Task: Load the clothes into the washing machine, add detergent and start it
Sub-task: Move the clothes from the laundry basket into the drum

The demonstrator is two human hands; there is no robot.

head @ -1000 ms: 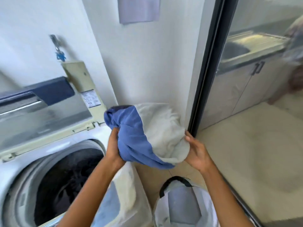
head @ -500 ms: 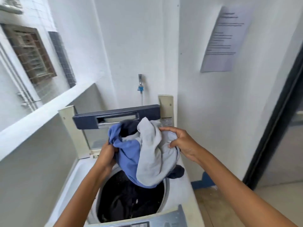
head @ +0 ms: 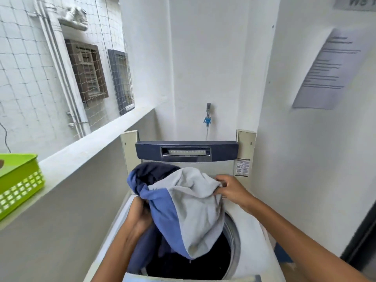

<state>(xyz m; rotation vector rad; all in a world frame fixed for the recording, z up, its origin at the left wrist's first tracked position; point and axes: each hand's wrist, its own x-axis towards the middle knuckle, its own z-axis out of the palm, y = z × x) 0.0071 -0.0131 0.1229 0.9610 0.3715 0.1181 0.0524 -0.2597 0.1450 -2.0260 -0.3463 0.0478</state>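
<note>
A bundle of clothes [head: 191, 206], blue, grey and navy, hangs over the open drum of the white top-loading washing machine [head: 252, 237]. My left hand [head: 140, 216] grips the blue cloth at the bundle's left side. My right hand [head: 232, 188] pinches the grey cloth at its upper right. The lower end of the bundle dips into the dark drum [head: 203, 265], where more dark clothes lie. The machine's lid [head: 187, 151] stands raised against the back wall.
A green plastic basket [head: 18, 180] sits on the white ledge [head: 91, 147] to the left. A water tap [head: 208, 115] sticks out of the wall behind the machine. A paper notice [head: 329, 72] hangs on the right wall. A dark door frame [head: 362, 237] is at right.
I have turned from the laundry bag on the floor to the machine. The bundle has been carried over the drum and has sunk lower into it.
</note>
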